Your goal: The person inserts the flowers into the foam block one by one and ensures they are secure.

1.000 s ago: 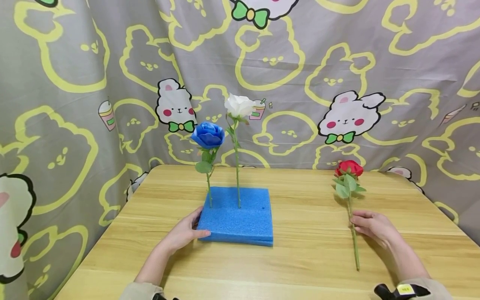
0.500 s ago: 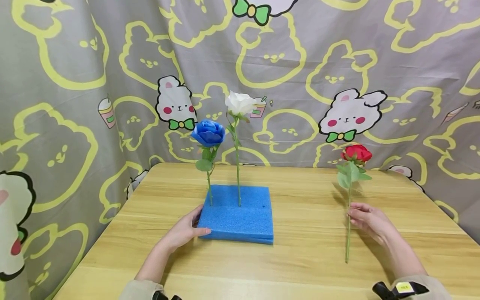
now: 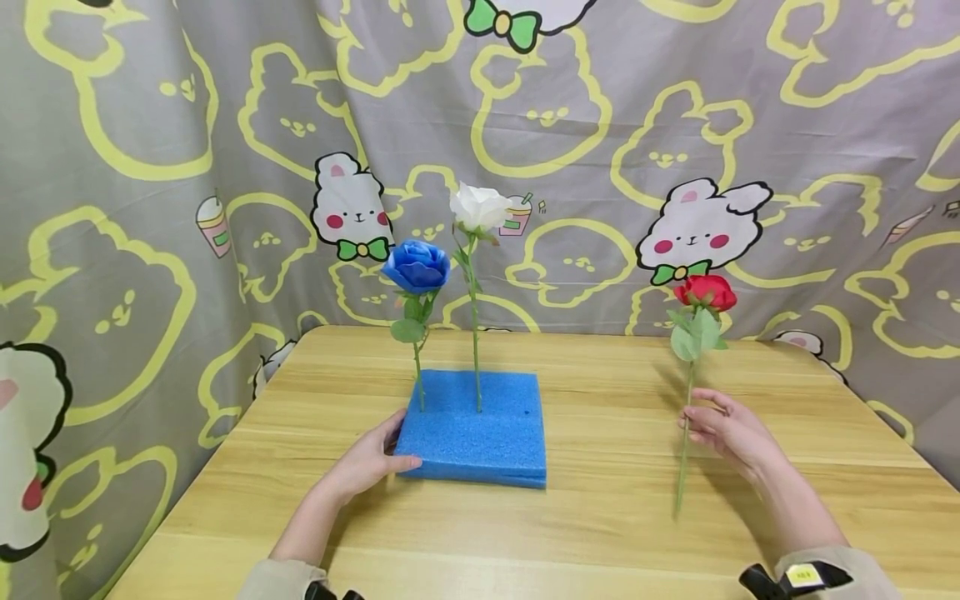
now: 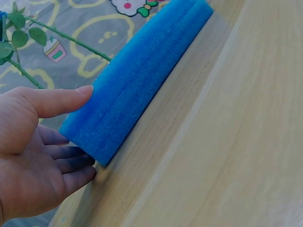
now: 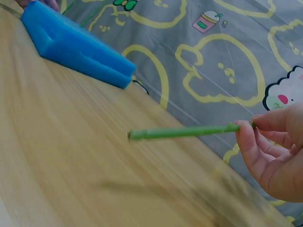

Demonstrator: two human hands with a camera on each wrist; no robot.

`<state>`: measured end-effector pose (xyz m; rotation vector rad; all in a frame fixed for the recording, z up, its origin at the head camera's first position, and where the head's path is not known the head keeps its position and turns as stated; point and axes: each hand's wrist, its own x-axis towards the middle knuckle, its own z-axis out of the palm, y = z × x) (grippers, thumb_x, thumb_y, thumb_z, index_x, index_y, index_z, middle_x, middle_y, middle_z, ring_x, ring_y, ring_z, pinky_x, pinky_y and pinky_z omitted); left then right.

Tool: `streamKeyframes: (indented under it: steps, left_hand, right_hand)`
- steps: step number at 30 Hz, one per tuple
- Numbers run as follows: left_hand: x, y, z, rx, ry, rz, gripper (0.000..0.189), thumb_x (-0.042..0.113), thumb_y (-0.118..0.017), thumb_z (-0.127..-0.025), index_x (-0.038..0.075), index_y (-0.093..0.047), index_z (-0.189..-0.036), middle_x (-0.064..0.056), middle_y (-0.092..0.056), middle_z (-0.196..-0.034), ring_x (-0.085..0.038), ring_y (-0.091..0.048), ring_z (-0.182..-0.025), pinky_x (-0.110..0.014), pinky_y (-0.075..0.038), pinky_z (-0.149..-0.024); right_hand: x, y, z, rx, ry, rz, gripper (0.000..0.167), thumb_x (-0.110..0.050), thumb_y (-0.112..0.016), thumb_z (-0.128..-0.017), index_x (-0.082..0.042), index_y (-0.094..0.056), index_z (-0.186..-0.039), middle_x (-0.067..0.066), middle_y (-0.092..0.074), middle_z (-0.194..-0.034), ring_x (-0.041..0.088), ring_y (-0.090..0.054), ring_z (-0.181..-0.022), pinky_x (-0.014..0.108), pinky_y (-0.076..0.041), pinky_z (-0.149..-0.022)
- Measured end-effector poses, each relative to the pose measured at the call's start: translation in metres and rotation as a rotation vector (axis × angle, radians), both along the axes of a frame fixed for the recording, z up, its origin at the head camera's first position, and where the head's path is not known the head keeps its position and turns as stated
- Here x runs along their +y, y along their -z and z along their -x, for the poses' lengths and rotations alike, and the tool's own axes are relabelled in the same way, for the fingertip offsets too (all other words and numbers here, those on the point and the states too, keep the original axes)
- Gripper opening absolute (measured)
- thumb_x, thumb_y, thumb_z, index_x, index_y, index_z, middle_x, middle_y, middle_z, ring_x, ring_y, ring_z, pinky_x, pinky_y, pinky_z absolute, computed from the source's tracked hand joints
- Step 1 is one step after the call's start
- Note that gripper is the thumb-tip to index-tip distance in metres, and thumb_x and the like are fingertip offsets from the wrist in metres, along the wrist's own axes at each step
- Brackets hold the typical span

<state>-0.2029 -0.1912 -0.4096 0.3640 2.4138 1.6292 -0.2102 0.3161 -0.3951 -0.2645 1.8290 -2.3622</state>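
Observation:
My left hand point(image 3: 363, 468) holds the left front corner of a blue foam block point(image 3: 472, 446); in the left wrist view the thumb point(image 4: 71, 100) presses its top edge while the fingers lie at its side. A blue rose point(image 3: 417, 267) and a taller white rose point(image 3: 480, 208) stand upright in the foam. Over the right part of the table, my right hand point(image 3: 733, 432) pinches the stem of a red rose point(image 3: 707, 293) between thumb and fingers. The rose leans slightly, bloom up. Its cut stem end point(image 5: 142, 134) is off the tabletop in the right wrist view, with a shadow below.
The wooden table point(image 3: 600, 517) spreads between the foam block and my right hand. A grey curtain point(image 3: 570, 150) with yellow cartoon outlines hangs behind it and along the sides. A small dark hole point(image 3: 527, 412) shows in the foam's right part.
My right hand has lifted the red rose off the table, tilting it more upright and moving slightly left. The left hand, foam block and other two roses stay put.

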Motion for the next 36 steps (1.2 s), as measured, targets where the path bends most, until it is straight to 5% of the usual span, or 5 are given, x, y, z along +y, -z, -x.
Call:
streamKeyframes:
  steps: [11, 21, 27, 36]
  left_hand:
    - [0.001, 0.001, 0.0, -0.002, 0.005, -0.009, 0.089, 0.015, -0.072, -0.08, -0.008, -0.015, -0.144, -0.026, -0.016, -0.149, -0.04, -0.018, -0.135, -0.05, -0.018, -0.108]
    - [0.0, 0.002, -0.002, 0.007, -0.008, 0.018, 0.089, 0.018, -0.073, -0.08, -0.008, -0.017, -0.144, -0.026, -0.018, -0.149, -0.039, -0.018, -0.136, -0.051, -0.018, -0.108]
    - [0.0, 0.004, -0.002, 0.005, -0.007, 0.015, 0.088, 0.017, -0.073, -0.08, -0.008, -0.017, -0.144, -0.026, -0.018, -0.149, -0.039, -0.018, -0.135, -0.05, -0.019, -0.108]
    - [0.0, 0.003, -0.002, 0.002, -0.005, 0.01, 0.088, 0.017, -0.072, -0.081, -0.008, -0.017, -0.144, -0.026, -0.018, -0.149, -0.039, -0.018, -0.136, -0.051, -0.019, -0.108]
  right_hand:
    - [-0.017, -0.012, 0.002, 0.082, -0.035, -0.001, 0.024, 0.006, -0.047, -0.093, -0.012, -0.047, -0.109, 0.005, -0.066, -0.089, 0.015, -0.065, -0.083, 0.022, -0.053, -0.068]
    - [-0.037, -0.032, 0.004, 0.111, 0.001, -0.191, 0.032, 0.006, -0.056, -0.088, -0.012, -0.045, -0.113, 0.002, -0.065, -0.088, 0.014, -0.064, -0.082, 0.024, -0.053, -0.07]
    - [-0.051, -0.041, 0.006, 0.134, 0.027, -0.203, 0.031, 0.005, -0.058, -0.087, -0.01, -0.047, -0.111, 0.001, -0.064, -0.087, 0.012, -0.065, -0.08, 0.025, -0.053, -0.069]
    - [-0.067, -0.051, 0.01, 0.173, 0.081, -0.292, 0.044, 0.005, -0.059, -0.086, 0.014, -0.034, -0.122, 0.001, -0.063, -0.086, 0.01, -0.064, -0.078, 0.025, -0.054, -0.068]
